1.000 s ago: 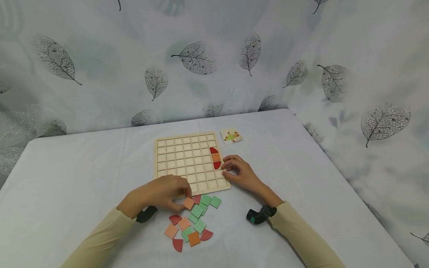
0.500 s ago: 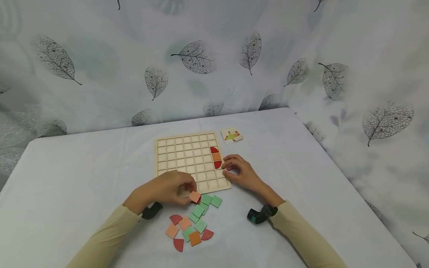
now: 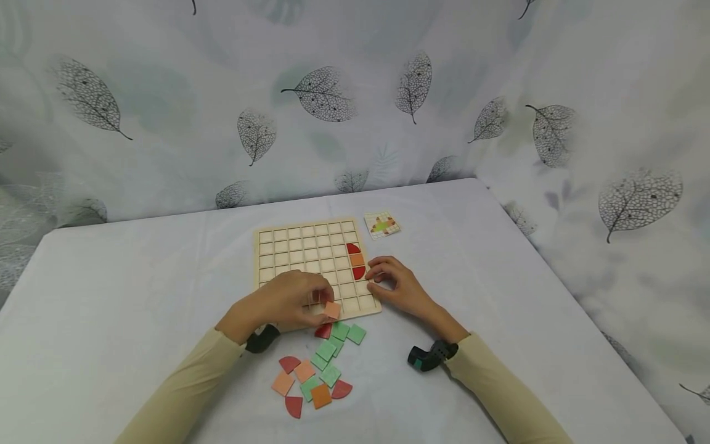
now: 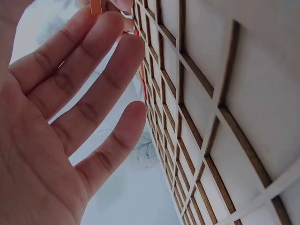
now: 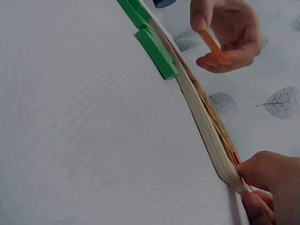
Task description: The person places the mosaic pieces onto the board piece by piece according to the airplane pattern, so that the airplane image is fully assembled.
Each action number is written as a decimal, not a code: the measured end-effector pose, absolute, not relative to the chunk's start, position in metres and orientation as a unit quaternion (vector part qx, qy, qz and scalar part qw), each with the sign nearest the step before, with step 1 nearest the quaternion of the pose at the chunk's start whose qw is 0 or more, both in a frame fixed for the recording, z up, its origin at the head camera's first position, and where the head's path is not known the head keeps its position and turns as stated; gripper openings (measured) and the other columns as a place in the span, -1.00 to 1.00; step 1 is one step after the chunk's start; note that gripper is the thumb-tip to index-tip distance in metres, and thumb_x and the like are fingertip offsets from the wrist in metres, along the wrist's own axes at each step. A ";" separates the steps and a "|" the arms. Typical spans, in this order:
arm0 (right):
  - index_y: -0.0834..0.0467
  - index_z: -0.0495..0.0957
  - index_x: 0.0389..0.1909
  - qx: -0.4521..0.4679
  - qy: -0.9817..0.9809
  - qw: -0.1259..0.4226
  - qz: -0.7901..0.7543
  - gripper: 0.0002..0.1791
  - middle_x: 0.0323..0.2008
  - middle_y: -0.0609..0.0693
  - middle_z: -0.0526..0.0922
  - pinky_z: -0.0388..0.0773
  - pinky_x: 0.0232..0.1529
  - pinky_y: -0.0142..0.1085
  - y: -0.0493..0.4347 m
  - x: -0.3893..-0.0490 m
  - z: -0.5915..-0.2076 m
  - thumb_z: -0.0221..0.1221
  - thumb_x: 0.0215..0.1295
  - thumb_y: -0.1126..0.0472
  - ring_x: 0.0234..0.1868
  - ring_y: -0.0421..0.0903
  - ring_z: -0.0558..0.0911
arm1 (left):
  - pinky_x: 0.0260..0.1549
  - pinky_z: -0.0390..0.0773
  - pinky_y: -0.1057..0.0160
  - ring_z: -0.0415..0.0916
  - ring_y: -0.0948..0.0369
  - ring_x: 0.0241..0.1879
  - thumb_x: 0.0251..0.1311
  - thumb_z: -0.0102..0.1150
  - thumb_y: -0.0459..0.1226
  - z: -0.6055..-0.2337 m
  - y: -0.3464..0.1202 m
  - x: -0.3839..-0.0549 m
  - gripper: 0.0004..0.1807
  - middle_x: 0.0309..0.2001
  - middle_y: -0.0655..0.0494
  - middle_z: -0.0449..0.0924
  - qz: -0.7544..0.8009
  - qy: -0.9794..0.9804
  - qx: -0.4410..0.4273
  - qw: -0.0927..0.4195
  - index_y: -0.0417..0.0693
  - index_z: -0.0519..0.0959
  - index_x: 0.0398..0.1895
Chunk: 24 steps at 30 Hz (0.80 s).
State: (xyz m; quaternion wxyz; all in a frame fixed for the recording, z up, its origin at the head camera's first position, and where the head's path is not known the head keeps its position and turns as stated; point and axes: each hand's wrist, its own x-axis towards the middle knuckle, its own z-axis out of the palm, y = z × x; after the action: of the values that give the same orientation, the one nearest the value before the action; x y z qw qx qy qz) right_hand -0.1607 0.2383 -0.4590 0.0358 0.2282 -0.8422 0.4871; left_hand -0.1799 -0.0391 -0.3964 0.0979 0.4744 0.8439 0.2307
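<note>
Between thumb and fingers my left hand [image 3: 288, 299] pinches a light orange square tile [image 3: 333, 309], held above the near edge of the wooden grid board [image 3: 283, 246]. The right wrist view shows that tile [image 5: 214, 47] raised off the board, gripped at its edges. My right hand [image 3: 402, 288] holds the board's right edge with curled fingers and thumb. Along the right column sit a red quarter-circle tile [image 3: 353, 248], an orange square tile [image 3: 357, 259] and another red quarter-circle tile [image 3: 359, 272]. The left hand covers part of the board's near rows.
Loose green square tiles [image 3: 357, 334], orange tiles [image 3: 321, 396] and red quarter-circle tiles [image 3: 294, 406] lie on the white cloth before the board. A small pattern card [image 3: 381, 226] lies beyond the board's right corner. A leaf-print curtain [image 3: 327, 148] hangs behind the table.
From the loose pile, my left hand has carried the orange tile up and to the right, over the board's near edge. A red tile beneath it shows more. The right hand stays put.
</note>
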 end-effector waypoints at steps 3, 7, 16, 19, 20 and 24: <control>0.25 0.61 -0.17 0.227 -0.844 0.035 0.485 -0.83 0.10 0.20 0.49 0.54 0.00 -0.28 0.238 -0.161 -0.459 0.29 0.21 0.37 -0.05 0.02 0.59 | -0.31 0.49 0.33 0.48 0.33 -0.36 0.05 0.33 -0.18 -0.397 -0.037 -0.183 -0.77 -0.37 0.29 0.57 0.233 0.846 0.470 0.092 0.01 0.61 -0.21; 0.26 0.61 -0.18 0.231 -0.843 0.040 0.484 -0.83 0.09 0.22 0.49 0.55 -0.01 -0.28 0.238 -0.161 -0.460 0.28 0.21 0.38 -0.05 0.03 0.59 | -0.27 0.49 0.32 0.50 0.32 -0.34 0.06 0.34 -0.14 -0.398 -0.035 -0.186 -0.74 -0.37 0.30 0.57 0.233 0.854 0.457 0.086 0.01 0.60 -0.18; 0.35 0.60 -0.18 0.235 -0.837 0.049 0.492 -0.81 0.09 0.32 0.48 0.55 -0.03 -0.03 0.236 -0.160 -0.458 0.28 0.18 0.45 -0.08 0.14 0.60 | -0.34 0.49 0.34 0.50 0.29 -0.35 0.08 0.35 -0.15 -0.401 -0.030 -0.191 -0.74 -0.38 0.24 0.57 0.238 0.870 0.426 0.070 -0.02 0.60 -0.18; 0.43 0.57 -0.20 0.231 -0.838 0.043 0.492 -0.82 0.06 0.39 0.47 0.54 -0.04 0.03 0.231 -0.154 -0.444 0.26 0.15 0.52 -0.10 0.21 0.59 | -0.36 0.48 0.34 0.49 0.30 -0.36 0.09 0.34 -0.16 -0.402 -0.029 -0.192 -0.75 -0.38 0.23 0.56 0.234 0.874 0.421 0.066 -0.02 0.61 -0.19; 0.42 0.57 -0.20 0.230 -0.839 0.042 0.491 -0.82 0.06 0.38 0.47 0.54 -0.04 0.01 0.231 -0.154 -0.444 0.25 0.16 0.52 -0.09 0.20 0.59 | -0.36 0.48 0.34 0.49 0.30 -0.37 0.09 0.34 -0.16 -0.403 -0.029 -0.193 -0.75 -0.39 0.23 0.56 0.232 0.875 0.419 0.066 -0.03 0.61 -0.19; 0.43 0.57 -0.20 0.225 -0.843 0.039 0.488 -0.82 0.06 0.38 0.47 0.54 -0.03 -0.01 0.231 -0.155 -0.446 0.25 0.16 0.53 -0.09 0.20 0.59 | -0.35 0.48 0.32 0.48 0.30 -0.37 0.13 0.33 -0.14 -0.404 -0.027 -0.194 -0.74 -0.38 0.23 0.55 0.231 0.882 0.404 0.073 -0.04 0.60 -0.17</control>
State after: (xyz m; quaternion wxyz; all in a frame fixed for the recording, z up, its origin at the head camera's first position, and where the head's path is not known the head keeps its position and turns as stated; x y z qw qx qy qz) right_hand -0.1545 0.2310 -0.4457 0.0395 0.2254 -0.8425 0.4877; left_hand -0.1939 -0.0268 -0.4038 0.0731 0.4036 0.8824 0.2306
